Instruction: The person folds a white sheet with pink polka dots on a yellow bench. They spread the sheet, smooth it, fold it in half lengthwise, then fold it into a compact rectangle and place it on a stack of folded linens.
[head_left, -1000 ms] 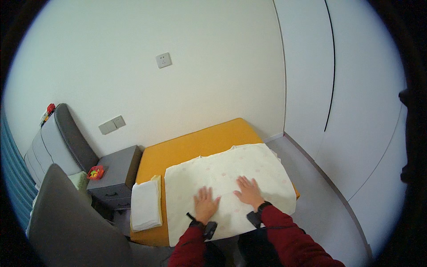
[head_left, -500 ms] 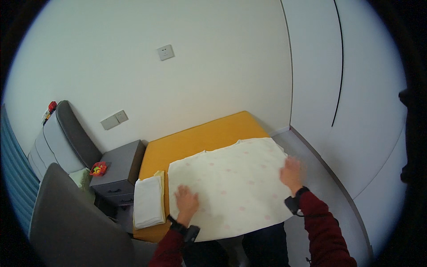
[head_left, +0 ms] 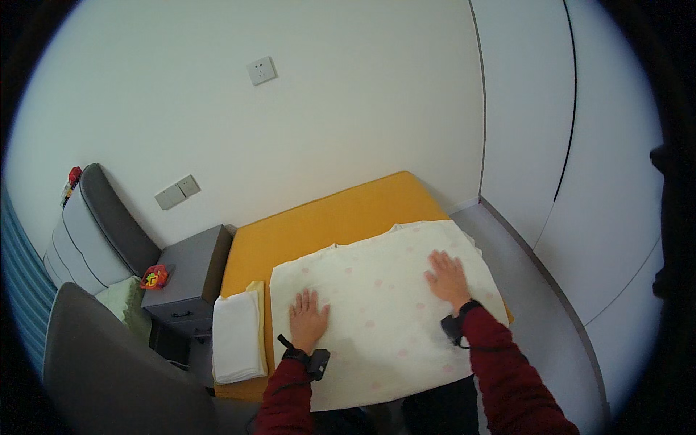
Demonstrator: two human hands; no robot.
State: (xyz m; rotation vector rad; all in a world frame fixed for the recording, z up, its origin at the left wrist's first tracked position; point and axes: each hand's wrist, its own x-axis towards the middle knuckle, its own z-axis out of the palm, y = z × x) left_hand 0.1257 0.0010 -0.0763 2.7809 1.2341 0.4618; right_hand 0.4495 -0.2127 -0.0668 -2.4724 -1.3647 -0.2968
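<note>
Cloth (head_left: 380, 308) under flat-spread left hand (head_left: 309, 322) and right hand (head_left: 448, 281)

Wall (head_left: 377, 123): pale, plain; one socket (head_left: 262, 70) high, a double plate (head_left: 177, 193) lower left
White panels (head_left: 623, 181): tall, at right, split by a dark groove
Floor (head_left: 525, 268): grey
Nightstand (head_left: 196, 262): grey, with drawers, near the wall
Headboard (head_left: 119, 217): grey, padded, left of the nightstand
Curtain (head_left: 25, 272): blue, far left
Light: soft, fairly even
</note>
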